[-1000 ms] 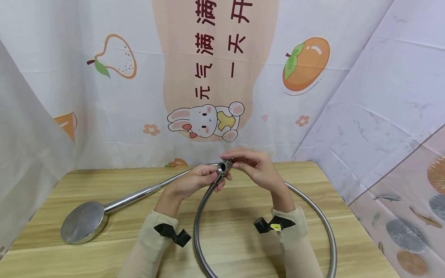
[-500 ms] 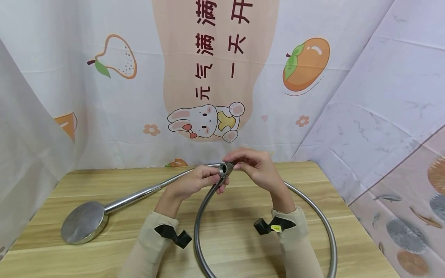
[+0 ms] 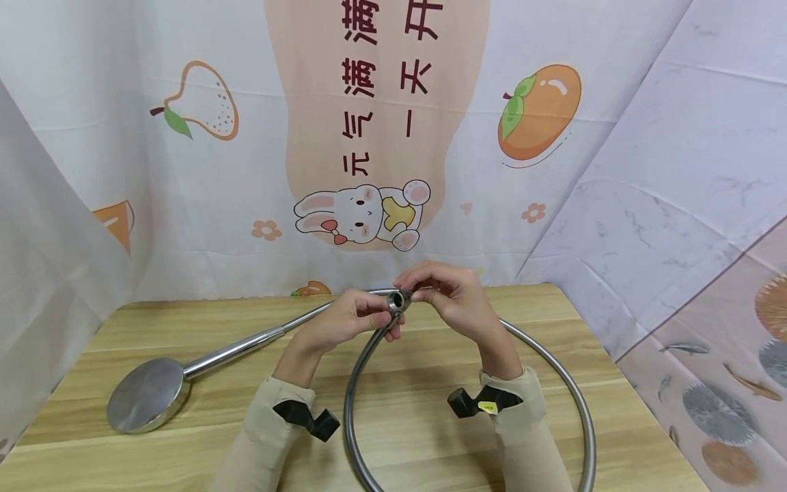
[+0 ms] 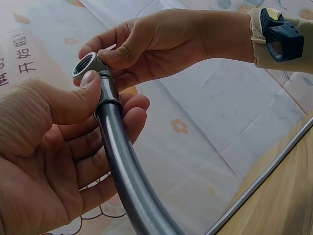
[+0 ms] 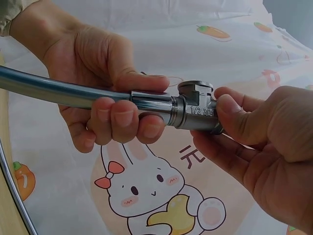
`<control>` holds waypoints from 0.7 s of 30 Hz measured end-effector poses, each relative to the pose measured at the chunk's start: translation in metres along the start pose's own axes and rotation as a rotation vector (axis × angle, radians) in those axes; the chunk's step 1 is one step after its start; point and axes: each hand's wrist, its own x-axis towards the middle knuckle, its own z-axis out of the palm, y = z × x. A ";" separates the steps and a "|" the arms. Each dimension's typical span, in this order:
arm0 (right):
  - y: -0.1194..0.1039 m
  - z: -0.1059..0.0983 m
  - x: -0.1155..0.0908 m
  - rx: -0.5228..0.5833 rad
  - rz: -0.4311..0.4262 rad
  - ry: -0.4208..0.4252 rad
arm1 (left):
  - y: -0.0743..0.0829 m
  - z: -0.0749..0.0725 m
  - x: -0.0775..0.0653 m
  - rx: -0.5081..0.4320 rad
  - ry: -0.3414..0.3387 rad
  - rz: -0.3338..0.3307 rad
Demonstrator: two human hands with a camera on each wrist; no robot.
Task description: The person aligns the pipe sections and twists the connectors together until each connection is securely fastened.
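A grey metal shower hose point(image 3: 352, 410) curves up from the wooden table to my left hand point(image 3: 341, 322), which grips its end sleeve point(image 5: 151, 100) between thumb and fingers. On that end sits a small steel tee fitting point(image 3: 396, 301); "1/2 304" is stamped on its side. Its threaded round opening point(image 4: 85, 64) shows in the left wrist view. My right hand point(image 3: 451, 295) pinches the fitting's far end with thumb and fingers. How far hose and fitting are screwed together cannot be told. The round metal shower head point(image 3: 147, 395) lies at the left.
The shower head's handle point(image 3: 236, 352) points to the upper right, joined to the hose that passes behind my hands and loops round at the right. A printed cloth point(image 3: 203, 273) hangs along the back edge of the wooden table point(image 3: 424, 451).
The fitting has shifted slightly to the right and down, its opening turned a little. Both hands keep their holds, and the shower head lies where it was.
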 end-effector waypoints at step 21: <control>0.000 0.007 0.004 0.128 -0.066 -0.099 | -0.003 -0.014 -0.006 -0.039 -0.198 0.084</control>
